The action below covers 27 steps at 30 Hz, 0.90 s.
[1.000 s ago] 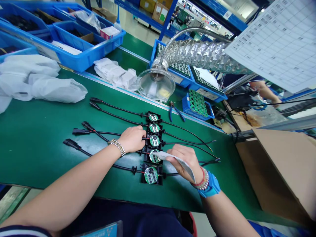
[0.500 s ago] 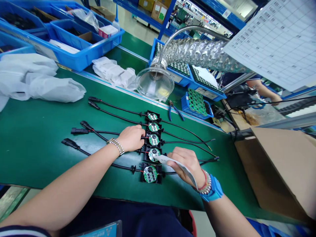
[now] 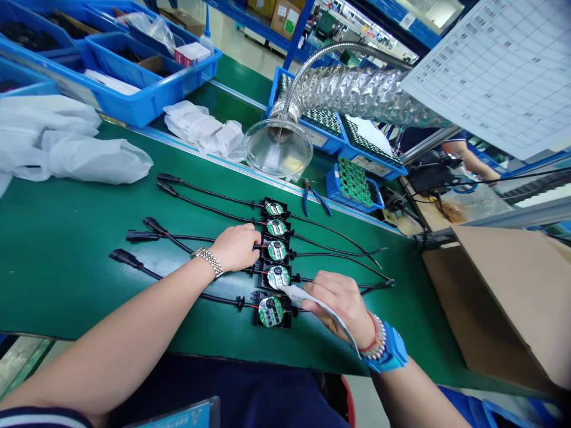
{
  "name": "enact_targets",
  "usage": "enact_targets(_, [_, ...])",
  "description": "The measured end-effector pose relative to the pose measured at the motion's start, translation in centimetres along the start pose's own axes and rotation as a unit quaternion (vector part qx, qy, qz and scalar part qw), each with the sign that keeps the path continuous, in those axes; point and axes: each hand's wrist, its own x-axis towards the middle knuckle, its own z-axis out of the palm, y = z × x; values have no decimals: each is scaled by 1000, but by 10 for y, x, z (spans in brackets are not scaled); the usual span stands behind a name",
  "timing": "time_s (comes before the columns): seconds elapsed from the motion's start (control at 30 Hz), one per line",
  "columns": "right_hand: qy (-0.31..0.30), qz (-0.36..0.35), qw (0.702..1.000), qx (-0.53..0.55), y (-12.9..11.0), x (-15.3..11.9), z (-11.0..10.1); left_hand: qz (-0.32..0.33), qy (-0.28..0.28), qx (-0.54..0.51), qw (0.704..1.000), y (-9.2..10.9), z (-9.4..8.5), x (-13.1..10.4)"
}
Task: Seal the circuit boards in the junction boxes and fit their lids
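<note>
Several black housings, each with a round green circuit board and black cables on both sides, stand in a column on the green table [image 3: 80,255]. My left hand [image 3: 236,246] is closed at the left edge of the third housing from the back, by its cable; its fingertips hide what they grip. In my right hand [image 3: 336,303] is a flattened white squeeze tube [image 3: 295,292], held at a slant. Its narrow tip is at the lower edge of the fourth circuit board [image 3: 277,277]. The nearest circuit board [image 3: 270,312] lies just below the tip.
Blue-handled cutters [image 3: 316,198] lie behind the housings, below a clear extraction hood [image 3: 278,148]. A blue box of round boards [image 3: 354,181] is at back right. White bags [image 3: 93,154] and blue bins [image 3: 147,107] occupy the left, a cardboard box [image 3: 504,309] the right.
The tube's tip has moved from the middle of the fourth board down to its lower edge, and my right hand has shifted slightly downward. My left hand stays in place.
</note>
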Motion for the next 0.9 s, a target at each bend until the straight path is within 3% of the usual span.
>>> enact_targets(0.3, [17,20,992,125,-5,-13,-7,0,-5,-1,1000,0,0,0])
enact_targets(0.67, [7,-3,995,104,-12,-17,4,3,-5,9,1000,1,-2,1])
enact_targets(0.9, [10,-8,995,96,-18,-18,0,5,-3,7,1000,0,0,1])
